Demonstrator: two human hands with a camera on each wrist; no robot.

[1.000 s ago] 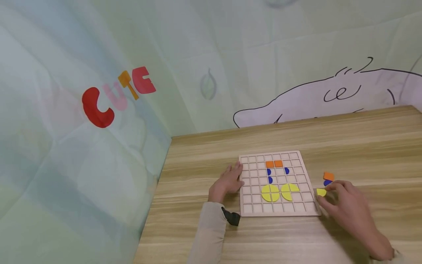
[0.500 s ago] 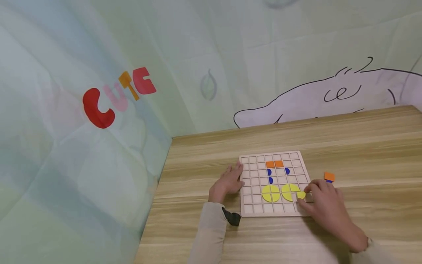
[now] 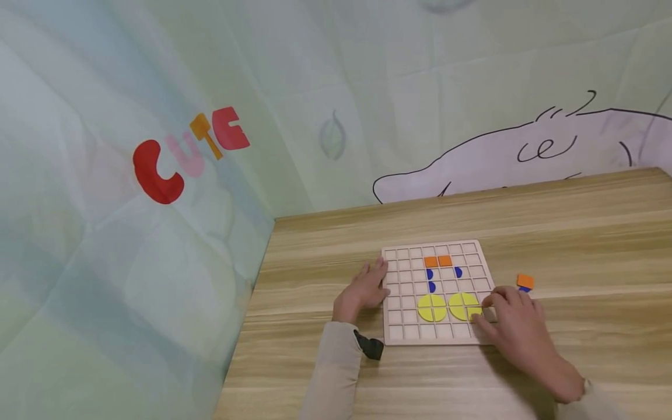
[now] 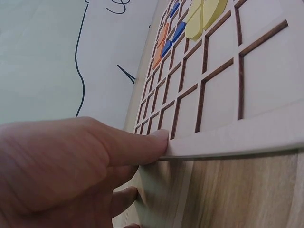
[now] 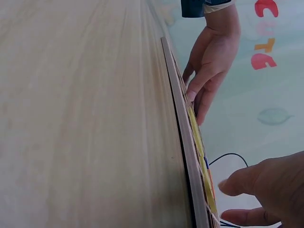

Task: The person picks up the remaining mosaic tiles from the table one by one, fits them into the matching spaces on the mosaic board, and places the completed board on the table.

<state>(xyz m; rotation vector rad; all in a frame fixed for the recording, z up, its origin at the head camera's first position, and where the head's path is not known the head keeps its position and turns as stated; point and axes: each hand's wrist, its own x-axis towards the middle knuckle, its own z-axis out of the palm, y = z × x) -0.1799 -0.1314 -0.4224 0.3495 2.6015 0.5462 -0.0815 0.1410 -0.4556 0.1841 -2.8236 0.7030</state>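
The light wooden grid board (image 3: 397,332) lies on the table with coloured pieces in its cells. My left hand (image 3: 362,290) rests at its left edge; in the left wrist view the thumb (image 4: 159,142) touches the rim. Over the board's lower right is my right hand (image 3: 525,329), thumb and index finger at a yellow quarter-circle piece (image 3: 473,313). In the right wrist view these fingertips stand apart, with no piece visible between them. That quarter sits at the lower right of the right-hand yellow circle (image 3: 458,307). A second yellow circle (image 3: 426,302) lies left of it.
Two orange squares (image 3: 444,261) and several blue half-circles (image 3: 432,286) sit higher on the board. Right of it, an orange square (image 3: 525,281) lies on the table, with a blue piece (image 3: 524,289) partly showing beside it. A printed cloth (image 3: 336,87) hangs behind the table.
My right hand has moved left from beside the board with the yellow quarter-circle, which now lies in the right circle's lower-right cell. My left hand has stayed at the board's edge.
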